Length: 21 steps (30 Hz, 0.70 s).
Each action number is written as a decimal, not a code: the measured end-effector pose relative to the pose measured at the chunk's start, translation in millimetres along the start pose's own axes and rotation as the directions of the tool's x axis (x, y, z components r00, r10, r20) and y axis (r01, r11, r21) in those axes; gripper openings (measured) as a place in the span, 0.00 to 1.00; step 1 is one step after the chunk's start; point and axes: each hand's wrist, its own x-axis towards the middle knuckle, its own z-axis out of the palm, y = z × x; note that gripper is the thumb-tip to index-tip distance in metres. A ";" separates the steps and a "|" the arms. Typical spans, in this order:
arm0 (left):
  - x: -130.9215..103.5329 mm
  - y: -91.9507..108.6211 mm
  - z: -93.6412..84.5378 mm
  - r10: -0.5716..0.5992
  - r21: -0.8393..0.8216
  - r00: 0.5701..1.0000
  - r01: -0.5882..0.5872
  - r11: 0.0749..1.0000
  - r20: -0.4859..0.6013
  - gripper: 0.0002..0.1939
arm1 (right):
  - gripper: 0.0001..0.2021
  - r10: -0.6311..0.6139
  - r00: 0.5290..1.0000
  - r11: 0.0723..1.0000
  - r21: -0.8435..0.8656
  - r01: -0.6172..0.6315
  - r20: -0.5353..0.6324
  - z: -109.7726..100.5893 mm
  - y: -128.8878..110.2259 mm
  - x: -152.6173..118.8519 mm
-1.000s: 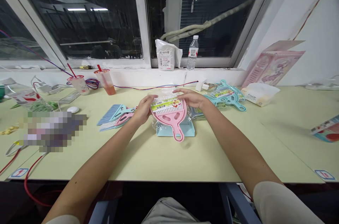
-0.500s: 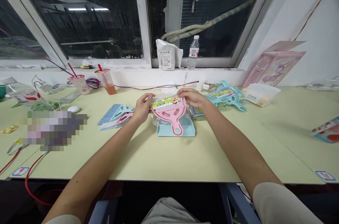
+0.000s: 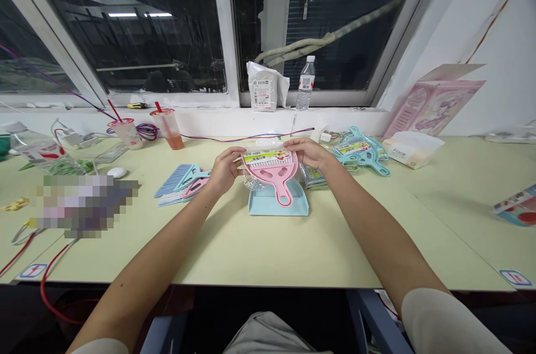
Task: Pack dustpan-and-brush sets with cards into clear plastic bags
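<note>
Pink dustpan set (image 3: 278, 175), smooth plastic with pale straight bristles, is held by its upper sides in the curled fingers of left hand (image 3: 226, 170) and right hand (image 3: 307, 153), over a blue dustpan (image 3: 278, 206), back from the table's (image 3: 293, 253) front edge.

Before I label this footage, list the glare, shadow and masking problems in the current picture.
Head view: bright streaks, apparently reflected lamps, cross the dark window; wrap glints beside the pink dustpan; soft shadows fall on the table; pixelation hides something at left.
</note>
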 end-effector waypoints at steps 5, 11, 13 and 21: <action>1.6 -2.1 -1.5 -0.008 -0.023 0.999 0.007 1.000 -0.032 0.12 | 0.11 0.006 0.999 1.000 0.004 -0.006 0.036 -4.3 0.2 -0.6; 4.0 -9.4 -5.6 0.054 0.120 0.998 -0.051 0.991 -0.018 0.15 | 0.13 0.012 0.999 1.000 -0.010 -0.011 0.048 -5.9 1.4 1.5; 4.4 -10.9 -7.4 0.116 0.241 0.993 -0.110 0.964 -0.011 0.14 | 0.13 0.015 0.999 1.000 -0.022 -0.014 0.035 -5.5 0.6 1.0; 2.6 -10.9 -23.0 0.311 0.753 0.919 -0.381 0.537 0.243 0.15 | 0.13 0.071 0.997 0.993 -0.091 -0.073 -0.035 -6.0 -7.1 -5.8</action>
